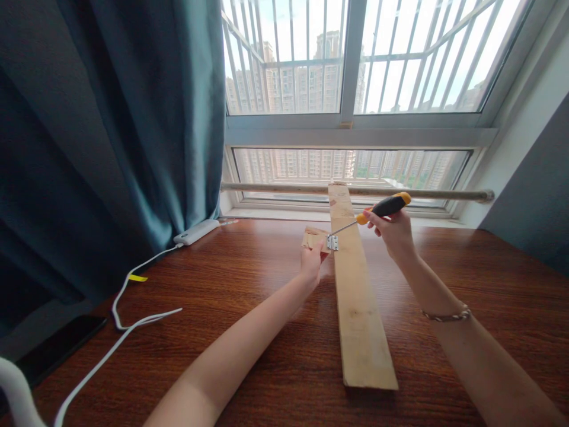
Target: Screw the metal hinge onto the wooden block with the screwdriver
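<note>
yeah your right hand (397, 234) clamped a black-and-yellow-handled screwdriver (386, 206), tip at that silver metal hinge (333, 242) on the long tan wooden board's (362, 308) left edge, your left hand (312, 261) pinching the small tan wooden piece (313, 238) beside it

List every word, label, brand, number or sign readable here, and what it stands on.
No text can be read.
Screwdriver: no legible lettering.
Metal hinge: too small to tell.
Yellow tag: no legible lettering.
White power strip: any markings are too small to read.
</note>
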`<state>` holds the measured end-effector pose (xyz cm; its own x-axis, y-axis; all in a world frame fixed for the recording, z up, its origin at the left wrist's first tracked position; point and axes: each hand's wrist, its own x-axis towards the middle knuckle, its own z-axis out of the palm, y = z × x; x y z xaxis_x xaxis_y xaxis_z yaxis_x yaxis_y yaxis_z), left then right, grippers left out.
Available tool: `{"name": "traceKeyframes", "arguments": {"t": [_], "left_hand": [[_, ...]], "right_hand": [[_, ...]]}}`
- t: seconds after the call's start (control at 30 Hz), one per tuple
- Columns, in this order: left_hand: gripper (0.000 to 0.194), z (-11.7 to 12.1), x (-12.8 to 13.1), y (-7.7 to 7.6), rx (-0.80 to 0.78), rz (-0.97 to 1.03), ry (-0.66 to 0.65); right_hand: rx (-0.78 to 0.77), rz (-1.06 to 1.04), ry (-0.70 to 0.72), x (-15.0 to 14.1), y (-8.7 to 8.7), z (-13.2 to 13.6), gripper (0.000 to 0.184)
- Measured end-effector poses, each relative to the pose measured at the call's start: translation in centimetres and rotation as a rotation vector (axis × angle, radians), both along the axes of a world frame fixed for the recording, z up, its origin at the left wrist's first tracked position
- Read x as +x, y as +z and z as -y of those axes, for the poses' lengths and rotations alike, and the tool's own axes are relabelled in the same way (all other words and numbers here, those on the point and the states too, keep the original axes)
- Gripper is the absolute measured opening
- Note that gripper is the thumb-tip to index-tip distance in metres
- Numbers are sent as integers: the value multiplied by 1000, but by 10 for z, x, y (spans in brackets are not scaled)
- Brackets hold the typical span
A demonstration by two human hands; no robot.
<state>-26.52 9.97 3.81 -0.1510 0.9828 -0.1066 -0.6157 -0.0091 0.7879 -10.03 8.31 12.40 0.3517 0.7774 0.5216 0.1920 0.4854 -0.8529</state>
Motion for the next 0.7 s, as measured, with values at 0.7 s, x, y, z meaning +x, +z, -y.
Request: {"name": "traceKeyframes", "arguments": {"t": [0.7], "left_hand": [[10,2,0,4,-15,-47,26]], "right_hand": [[-169,-179,345,9,18,14,63]]}}
